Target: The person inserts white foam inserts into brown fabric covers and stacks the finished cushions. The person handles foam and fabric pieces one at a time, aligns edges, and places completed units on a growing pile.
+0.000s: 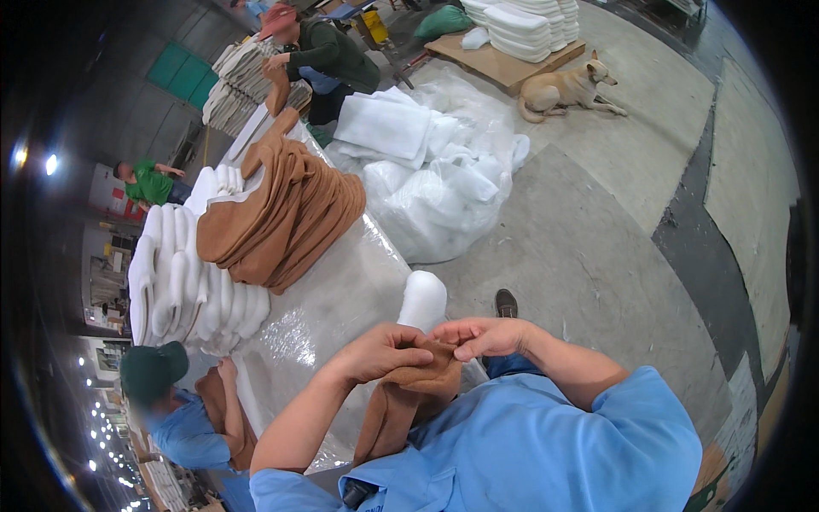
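My left hand (386, 352) is closed, its thumb and fingers pinching the edge of a brown fabric cover (405, 405). My right hand (485, 336) grips the same edge from the other side, close to the left. Below them the brown cloth hangs in folds against my blue shirt. Just past my fingers a rounded white padding piece (424, 300) sticks out at the table's edge. Whether it reaches into the cover cannot be seen behind my hands.
On the plastic-covered table (341, 286) lie a heap of brown covers (281, 209) and stacked white pads (183, 277). Co-workers handle brown cloth at the far end and left side. A clear plastic bag of white padding (444, 183) and a dog (567, 89) are on the floor.
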Available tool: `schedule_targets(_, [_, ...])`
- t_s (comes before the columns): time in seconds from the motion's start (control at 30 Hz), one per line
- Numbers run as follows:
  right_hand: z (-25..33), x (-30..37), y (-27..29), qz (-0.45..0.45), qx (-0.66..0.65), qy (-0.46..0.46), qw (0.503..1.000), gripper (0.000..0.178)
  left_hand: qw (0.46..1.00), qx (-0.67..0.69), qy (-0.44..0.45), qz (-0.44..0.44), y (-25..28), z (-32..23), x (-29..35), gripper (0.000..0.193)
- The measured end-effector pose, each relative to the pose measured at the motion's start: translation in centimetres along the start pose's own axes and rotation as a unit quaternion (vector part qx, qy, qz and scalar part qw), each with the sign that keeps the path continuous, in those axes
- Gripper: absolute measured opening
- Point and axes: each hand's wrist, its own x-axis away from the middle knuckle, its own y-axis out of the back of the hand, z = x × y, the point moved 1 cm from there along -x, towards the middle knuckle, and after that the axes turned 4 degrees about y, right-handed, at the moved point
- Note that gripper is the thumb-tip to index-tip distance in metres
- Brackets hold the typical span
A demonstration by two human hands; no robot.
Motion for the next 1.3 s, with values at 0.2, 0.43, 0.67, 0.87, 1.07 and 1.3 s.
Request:
schedule_targets(0.2, [-0.6,-0.2,-0.1,0.031,0.147,-0.026,0.988,0.018,0.998,-0.045,-0.007,0.033,0.1,-0.6,0.1,0.022])
schedule_targets(0.43, [-2.1,-0.9,-1.9,-0.016,0.16,0.015,0.987,0.024,0.995,-0.006,0.058,0.085,0.1,1.0,-2.0,0.022])
schedule_targets(0.67, [-1.5,0.5,-0.2,0.052,0.047,-0.077,0.995,0.032,0.992,-0.104,-0.025,0.066,-0.1,-0.6,-1.8,0.017])
schedule_targets(0.87, [-3.2,0.0,-0.5,-0.021,0.081,-0.005,0.996,0.015,0.985,-0.157,-0.04,0.061,-0.2,-0.7,-1.9,0.017])
schedule_targets(1.07, [-3.9,0.6,0.4,-0.063,0.009,0.052,0.997,0.013,0.965,-0.237,0.094,0.057,-0.5,-2.3,-1.9,0.019])
schedule_targets(1.3, [-4.4,1.0,-0.6,-0.038,-0.221,0.022,0.974,0.037,0.991,-0.131,0.001,0.019,0.2,-0.3,-2.5,0.019])
